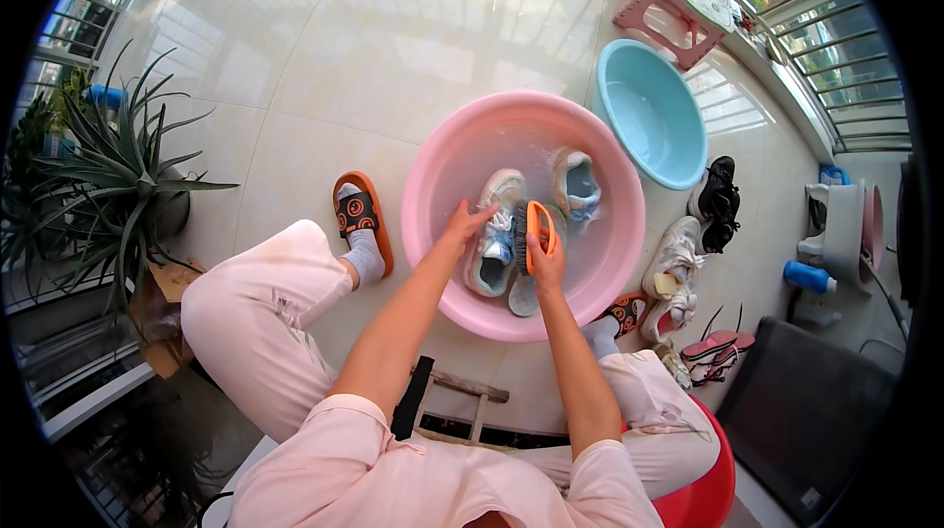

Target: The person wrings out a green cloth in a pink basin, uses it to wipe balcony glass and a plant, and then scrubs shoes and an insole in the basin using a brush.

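A pink plastic basin [424, 233] of cloudy water stands on the floor between my feet. In it, a white sneaker with blue parts [493, 273] lies with its toe pointing away from me. My left hand [470, 224] holds that sneaker by its left side, the thumb over the upper near the laces. My right hand [547, 256] grips the orange handle of a scrub brush [523, 233]. The brush's dark bristles face left, close beside the sneaker. A grey insole [525, 298] lies partly under the brush. The matching sneaker [577, 181] sits partly submerged at the far right.
A light-blue basin [653, 115] touches the pink one at the far right, near a folding stool [682, 1]. Black shoes [717, 200], white sneakers [671, 270] and pink flip-flops [715, 351] line the right. A spiky potted plant [140, 174] stands left. A wooden frame [472, 399] lies before me.
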Demonstrator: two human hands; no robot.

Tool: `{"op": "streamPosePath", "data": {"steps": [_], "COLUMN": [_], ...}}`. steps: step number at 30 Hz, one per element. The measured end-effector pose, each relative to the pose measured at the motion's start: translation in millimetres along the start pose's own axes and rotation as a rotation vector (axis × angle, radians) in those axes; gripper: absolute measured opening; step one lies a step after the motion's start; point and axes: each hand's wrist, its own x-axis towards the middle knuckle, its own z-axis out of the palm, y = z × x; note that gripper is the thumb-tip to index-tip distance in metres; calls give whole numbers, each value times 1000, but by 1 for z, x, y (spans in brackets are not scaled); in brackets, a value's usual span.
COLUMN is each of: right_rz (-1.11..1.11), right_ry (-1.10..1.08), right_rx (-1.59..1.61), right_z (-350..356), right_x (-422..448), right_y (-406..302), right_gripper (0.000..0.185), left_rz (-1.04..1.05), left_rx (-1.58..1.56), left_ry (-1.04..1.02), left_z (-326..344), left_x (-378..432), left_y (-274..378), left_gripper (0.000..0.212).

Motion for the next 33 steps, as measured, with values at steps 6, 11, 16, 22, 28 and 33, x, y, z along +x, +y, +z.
{"op": "streamPosePath", "data": {"steps": [6,11,16,22,28,33], "right_rz": [-671,-731,-789,-812,-450,-439], "right_ry": [-104,137,-68,52,38,-48], "right_rx": [-440,-492,-494,-539,-327,-185], "right_z": [-4,-19,-10,-11,-10,14], "right_x": [14,48,-14,-3,-21,-20], "right_y": [-56,-94,-134,-152,-144,-90], "right_gripper": [53,56,54,52,42,44], "left_rz": [-237,-317,66,344,402,340], "left_rx": [-472,-375,-298,26,122,178], "left_ry": [-578,-507,-375,-93,17,73], "left_z": [1,-1,-2,13,6,-12], "left_x": [-9,-27,-39,-65,-96,-94], "left_y": [32,61,65,83,102,99], "left_gripper": [55,59,56,52,50,52]}}
